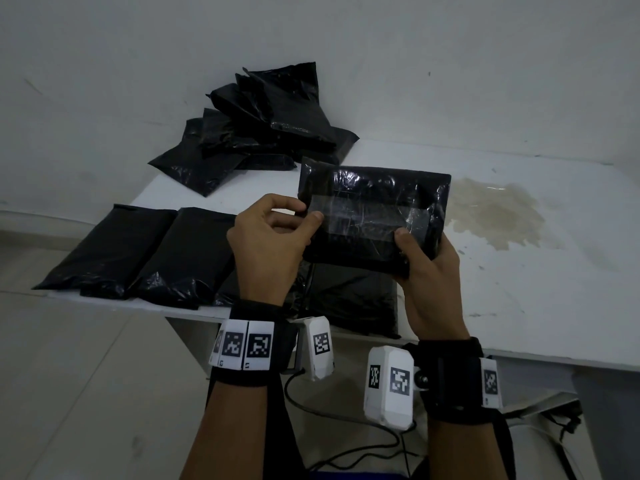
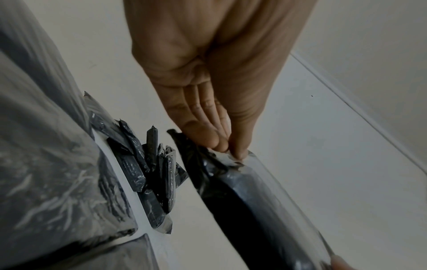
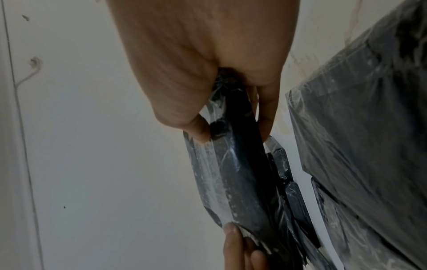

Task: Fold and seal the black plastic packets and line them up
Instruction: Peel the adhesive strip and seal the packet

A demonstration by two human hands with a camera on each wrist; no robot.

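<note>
Sealing a folded packet above the table

We hold the flat, folded black plastic packet (image 1: 372,216) in the air over the white table (image 1: 519,271): our right hand (image 1: 429,271) grips its right end, thumb on the glossy strip, and our left hand (image 1: 273,240) pinches the left edge. It looks light, soft and slippery, so the ends seem the surest hold. Beyond, a finished row of black packets (image 1: 145,251), then an unfolded heap of black packets (image 1: 256,133).

Both hands hold a folded black packet (image 1: 374,216) above the worktop (image 1: 519,289): left hand (image 1: 273,244) pinches its nine o'clock edge, right hand (image 1: 427,268) grips its five o'clock corner. Loose packets (image 1: 256,129) heap at eleven o'clock.
</note>
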